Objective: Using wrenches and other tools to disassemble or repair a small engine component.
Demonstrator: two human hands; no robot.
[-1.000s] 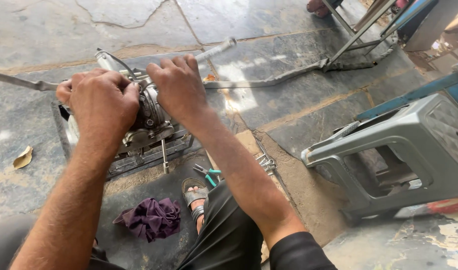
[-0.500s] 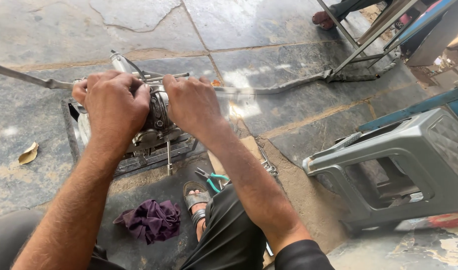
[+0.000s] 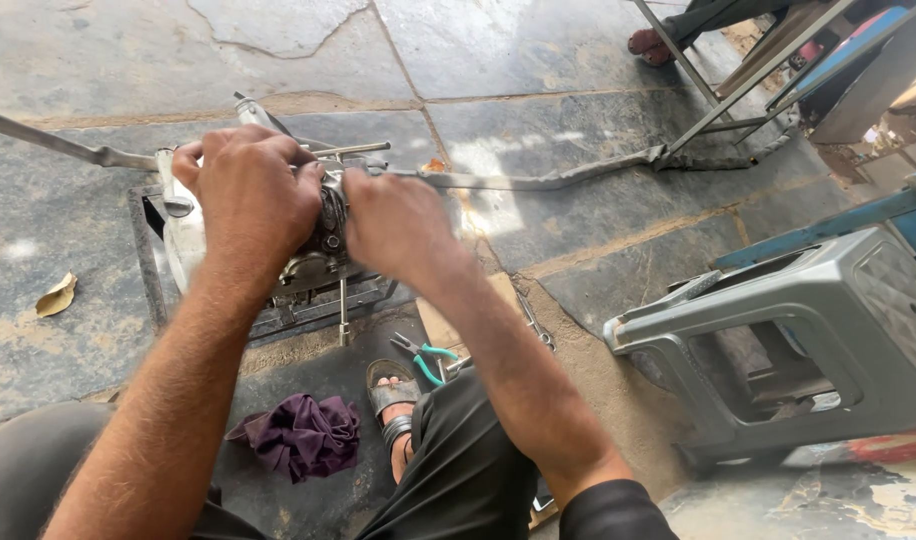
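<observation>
I have both hands on the engine (image 3: 313, 255), which sits in a shallow metal tray (image 3: 148, 250) on the stone floor (image 3: 578, 60). My left hand (image 3: 253, 190) lies over the top of it, fingers curled and pressed together, gripping the casing. My right hand (image 3: 393, 225) clasps the side just beside the left fingers, its own fingers wrapped out of sight, so I cannot tell what they pinch.

As I judge it, the work is mid-way: the engine is out on the floor, studs (image 3: 353, 150) stand bare beyond my fingertips and a bolt (image 3: 344, 310) hangs below my palms, so some part is off or not yet seated. Nothing shows whether I am fitting or pulling.

Nearer me than my fingers lie green-handled pliers (image 3: 423, 358), a purple rag (image 3: 303, 435) and my sandalled foot (image 3: 393, 405). A long metal bar (image 3: 538, 180) runs away from my right knuckles; a grey stool (image 3: 808, 340) lies tipped well apart.
</observation>
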